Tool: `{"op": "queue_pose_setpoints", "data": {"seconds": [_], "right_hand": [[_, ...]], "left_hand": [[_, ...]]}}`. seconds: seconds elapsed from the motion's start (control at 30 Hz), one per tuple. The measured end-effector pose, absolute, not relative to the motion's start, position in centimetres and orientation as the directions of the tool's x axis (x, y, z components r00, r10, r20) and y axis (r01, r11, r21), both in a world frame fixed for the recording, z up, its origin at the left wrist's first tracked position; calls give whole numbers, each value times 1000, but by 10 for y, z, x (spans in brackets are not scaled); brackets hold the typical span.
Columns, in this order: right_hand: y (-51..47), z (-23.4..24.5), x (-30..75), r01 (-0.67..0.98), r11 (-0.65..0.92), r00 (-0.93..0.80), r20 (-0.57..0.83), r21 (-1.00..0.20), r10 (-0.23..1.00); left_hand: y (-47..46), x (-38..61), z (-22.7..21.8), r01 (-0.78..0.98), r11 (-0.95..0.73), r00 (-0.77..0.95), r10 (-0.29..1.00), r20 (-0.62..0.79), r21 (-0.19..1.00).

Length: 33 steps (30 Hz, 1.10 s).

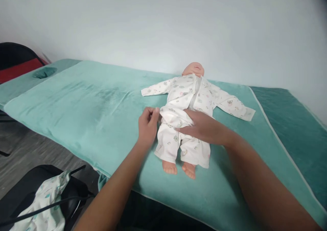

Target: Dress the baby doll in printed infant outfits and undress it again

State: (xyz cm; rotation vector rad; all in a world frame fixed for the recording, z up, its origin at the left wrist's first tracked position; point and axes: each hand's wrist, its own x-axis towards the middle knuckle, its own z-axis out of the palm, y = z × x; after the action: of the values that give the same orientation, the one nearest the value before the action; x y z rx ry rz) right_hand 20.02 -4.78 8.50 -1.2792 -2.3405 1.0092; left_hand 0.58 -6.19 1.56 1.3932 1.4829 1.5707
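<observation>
One doll (192,68) on its back, head toward the wall (153,26), bare feet (169,168) toward the near edge of a pale green bed cover (97,111). Dressed in a printed white top (178,88) with front gaping over the chest, sleeves out to both sides, and printed trousers (168,140) down to the ankles. Across the waist, a bunched white fold (175,117): hem or waistband, hard to tell. At one end of it, left hand (148,123) curled, thumb and finger apparently pinching its edge. At the other end, right hand (201,125) straddling it, thumb and fingers apart with cloth between; firmness of hold impossible to tell. Possible trouble: fold twisted, through uneven pulling; top dragged along with trousers, through pinching both layers; doll skewed on the cover, through a hard tug from one side. Beyond, a darker green covering (286,108) at the right; at lower left, a black chair (22,183) with patterned cloth (48,190) on it.
</observation>
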Motion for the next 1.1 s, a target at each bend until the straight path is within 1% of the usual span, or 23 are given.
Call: {"op": "queue_pose_setpoints", "data": {"seconds": [0.07, 0.1, 0.13, 0.17, 0.23, 0.27, 0.3, 0.33, 0.4, 0.47, 0.53, 0.6, 0.63, 0.7, 0.73, 0.8, 0.83, 0.9, 0.97, 1.0, 1.03, 1.07, 1.1], "right_hand": [[-51, 96, 208, 601, 397, -606, -73, -694, 792], [-52, 101, 214, 579, 395, -610, -58, -713, 790], [-52, 104, 220, 546, 391, -593, -12, -741, 805], [-50, 107, 227, 514, 387, -540, 62, -766, 839], [-43, 104, 239, 516, 379, -343, 220, -768, 913], [-39, 100, 242, 563, 364, -243, 272, -742, 931], [-35, 94, 244, 634, 333, -172, 293, -698, 941], [-31, 86, 243, 714, 296, -136, 289, -635, 948], [-27, 71, 236, 844, 256, -147, 256, -472, 955], [-27, 61, 226, 911, 273, -197, 255, -310, 947], [-30, 59, 218, 933, 303, -250, 258, -193, 933], [-34, 61, 214, 933, 330, -289, 247, -144, 925], [-35, 63, 214, 930, 341, -302, 244, -136, 922], [-37, 63, 214, 927, 343, -295, 264, -155, 918], [-38, 61, 215, 926, 329, -269, 290, -184, 918], [-39, 56, 215, 919, 292, -188, 357, -265, 915], [-40, 53, 215, 912, 279, -151, 388, -300, 909], [-43, 47, 214, 907, 270, -114, 428, -323, 897], [-44, 45, 212, 920, 258, -110, 437, -296, 893], [-45, 45, 211, 926, 244, -100, 437, -287, 894], [-44, 45, 211, 927, 228, -82, 433, -297, 898], [-43, 45, 212, 918, 209, -48, 428, -338, 902], [-41, 46, 215, 891, 185, 8, 424, -414, 906]], "left_hand": [[-38, 10, 26, 148, -284, -326, 890, 318, 947], [-26, 12, 32, 128, -304, -306, 894, 329, 944], [-15, 14, 38, 127, -314, -256, 906, 337, 941], [-7, 17, 45, 143, -321, -176, 923, 344, 936], [1, 21, 55, 240, -352, 61, 936, 348, 905], [2, 22, 58, 308, -382, 187, 922, 338, 871], [0, 23, 60, 379, -418, 291, 901, 323, 825], [-3, 24, 61, 445, -453, 361, 880, 308, 773], [-9, 26, 58, 548, -486, 398, 868, 299, 681], [-13, 28, 53, 612, -479, 356, 877, 322, 629], [-13, 30, 48, 639, -474, 309, 880, 362, 606], [-11, 31, 44, 621, -479, 259, 873, 414, 621], [-8, 30, 43, 589, -476, 219, 872, 438, 653], [-2, 25, 38, 482, -430, 92, 891, 444, 763], [1, 22, 35, 406, -388, 7, 907, 422, 827], [9, 14, 27, 210, -295, -157, 931, 329, 932], [13, 10, 23, 91, -254, -225, 937, 268, 963], [21, 4, 15, -158, -198, -323, 936, 139, 967], [26, -2, 9, -334, -169, -379, 925, 33, 927], [27, -5, 6, -370, -174, -407, 913, 9, 912], [27, -8, 4, -370, -190, -435, 900, 11, 909], [26, -13, 2, -337, -209, -462, 886, 32, 918], [24, -18, 1, -280, -219, -486, 872, 59, 935]]}}
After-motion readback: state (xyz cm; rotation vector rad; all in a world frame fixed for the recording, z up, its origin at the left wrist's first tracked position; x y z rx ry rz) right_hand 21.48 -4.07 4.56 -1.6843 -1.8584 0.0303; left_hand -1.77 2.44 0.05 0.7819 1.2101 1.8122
